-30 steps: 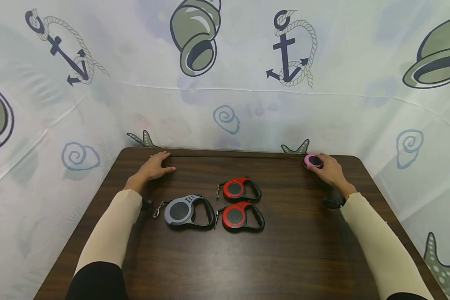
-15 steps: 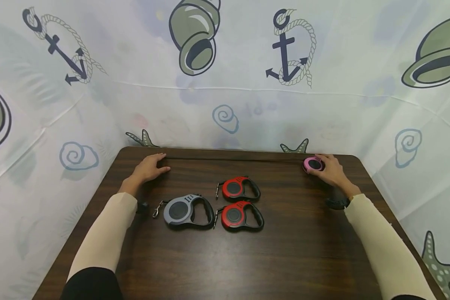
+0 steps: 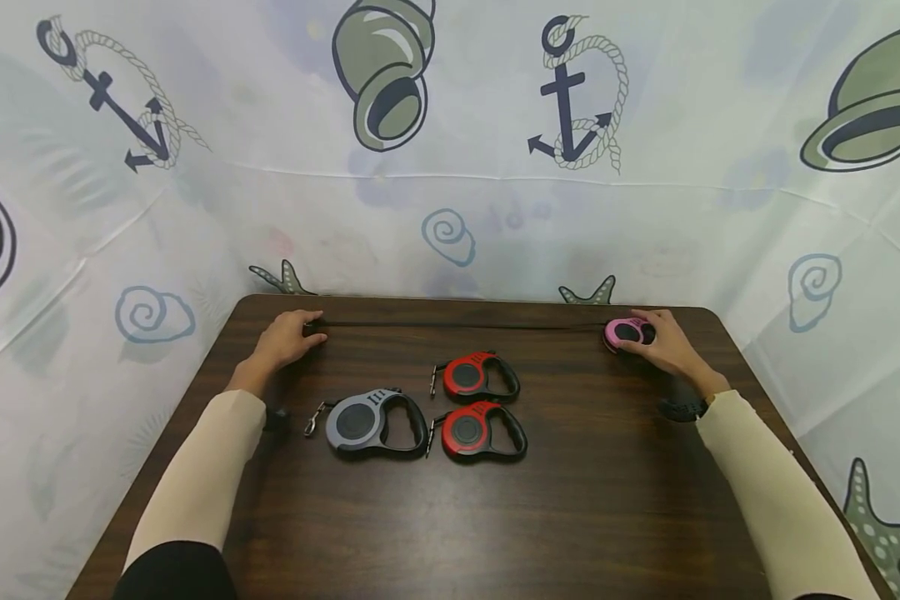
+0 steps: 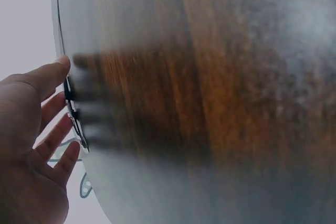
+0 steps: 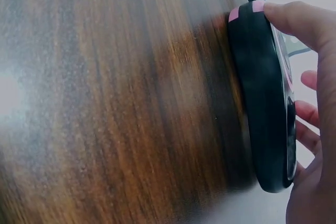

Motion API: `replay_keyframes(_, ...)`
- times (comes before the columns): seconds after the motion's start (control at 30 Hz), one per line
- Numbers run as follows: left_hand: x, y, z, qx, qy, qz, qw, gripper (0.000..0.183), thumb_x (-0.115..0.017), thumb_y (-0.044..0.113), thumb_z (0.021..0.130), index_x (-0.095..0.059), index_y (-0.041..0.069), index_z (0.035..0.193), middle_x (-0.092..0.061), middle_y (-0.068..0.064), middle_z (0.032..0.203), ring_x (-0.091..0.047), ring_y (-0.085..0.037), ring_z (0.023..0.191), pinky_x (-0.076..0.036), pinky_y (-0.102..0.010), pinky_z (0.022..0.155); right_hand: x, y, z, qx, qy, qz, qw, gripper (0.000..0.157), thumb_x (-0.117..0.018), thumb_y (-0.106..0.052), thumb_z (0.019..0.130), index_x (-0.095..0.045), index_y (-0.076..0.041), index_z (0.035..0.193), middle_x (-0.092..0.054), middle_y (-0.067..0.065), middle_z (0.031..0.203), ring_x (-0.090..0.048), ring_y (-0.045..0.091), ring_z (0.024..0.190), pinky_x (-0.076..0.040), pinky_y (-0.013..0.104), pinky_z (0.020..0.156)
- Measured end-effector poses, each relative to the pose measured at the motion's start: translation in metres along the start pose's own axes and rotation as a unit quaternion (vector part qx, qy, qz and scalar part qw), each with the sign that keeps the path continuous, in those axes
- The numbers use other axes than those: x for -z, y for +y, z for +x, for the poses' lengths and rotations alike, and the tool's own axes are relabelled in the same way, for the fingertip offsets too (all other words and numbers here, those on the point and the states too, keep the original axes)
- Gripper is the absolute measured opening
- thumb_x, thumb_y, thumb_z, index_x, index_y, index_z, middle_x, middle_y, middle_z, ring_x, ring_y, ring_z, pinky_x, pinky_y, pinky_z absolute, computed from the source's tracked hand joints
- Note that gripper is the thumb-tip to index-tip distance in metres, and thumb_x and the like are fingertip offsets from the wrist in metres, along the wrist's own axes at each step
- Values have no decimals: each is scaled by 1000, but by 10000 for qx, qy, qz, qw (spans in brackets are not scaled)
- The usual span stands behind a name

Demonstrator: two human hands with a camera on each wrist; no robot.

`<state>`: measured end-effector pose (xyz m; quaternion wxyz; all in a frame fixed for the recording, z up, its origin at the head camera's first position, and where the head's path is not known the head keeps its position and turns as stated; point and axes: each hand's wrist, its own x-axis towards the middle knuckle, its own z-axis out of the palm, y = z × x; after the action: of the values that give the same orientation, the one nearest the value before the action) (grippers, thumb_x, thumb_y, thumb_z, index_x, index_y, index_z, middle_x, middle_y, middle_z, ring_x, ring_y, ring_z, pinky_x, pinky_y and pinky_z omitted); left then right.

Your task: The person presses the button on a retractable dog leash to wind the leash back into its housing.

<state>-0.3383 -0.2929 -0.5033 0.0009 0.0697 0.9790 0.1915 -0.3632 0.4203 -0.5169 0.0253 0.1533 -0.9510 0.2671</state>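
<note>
My right hand (image 3: 669, 343) holds a pink and black retractable dog leash (image 3: 621, 332) near the back right of the table. In the right wrist view, the thumb lies on the top end of the leash's black casing (image 5: 257, 93), with the fingers behind it. A thin dark leash cord (image 3: 457, 324) runs straight across from the casing to my left hand (image 3: 283, 340) at the back left. There, the left wrist view shows thumb and fingers pinching the cord's end, beside a metal clip (image 4: 80, 132). Part of the clip is hidden by the fingers.
Mid-table lie a grey retractable leash (image 3: 356, 423) and two red ones, one farther back (image 3: 467, 375) and one nearer (image 3: 468, 432). The brown wooden table (image 3: 420, 533) meets a printed cloth backdrop (image 3: 487, 242) behind and at both sides.
My left hand has drawn left and slightly nearer. The right hand and pink leash have also come slightly nearer, so the cord lies farther from the back edge. The other leashes stay put.
</note>
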Motion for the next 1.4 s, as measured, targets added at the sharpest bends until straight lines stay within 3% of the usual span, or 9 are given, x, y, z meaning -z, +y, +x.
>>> replay_keyframes(0.5, 2, -3, 7, -37, 107, -49, 9999, 51, -70, 17, 103, -56, -5, 148, -51, -33, 149, -46, -54, 139, -37, -70, 112, 6, -1, -2, -364, -330, -42, 9988, 87, -68, -46, 99, -35, 8, 159, -34, 40, 159, -32, 58, 147, -26, 73, 118)
replay_keyframes(1.4, 2, -12, 6, -239, 204, -355, 9989, 17, -75, 8, 99, -76, -3, 111, -71, -25, 115, -61, -48, 117, -44, -66, 104, 9, 2, -6, -315, -138, 86, 9994, 90, -82, -41, 90, -42, 7, 155, -38, 39, 155, -35, 58, 143, -29, 75, 115)
